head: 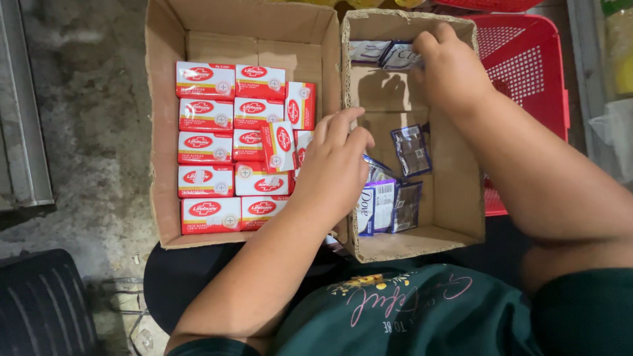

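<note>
Sachets (386,204), purple and glossy, under left hand (336,165), its grip spread; right hand (452,69) pinches another.

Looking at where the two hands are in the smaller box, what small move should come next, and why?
Probably the right hand should set its sachets flat in the far corner of the small box. That hand is already on them there, while one sachet lies loose mid-box and the left hand rests on the near pile. Whether the right hand grips them I cannot tell.
</note>
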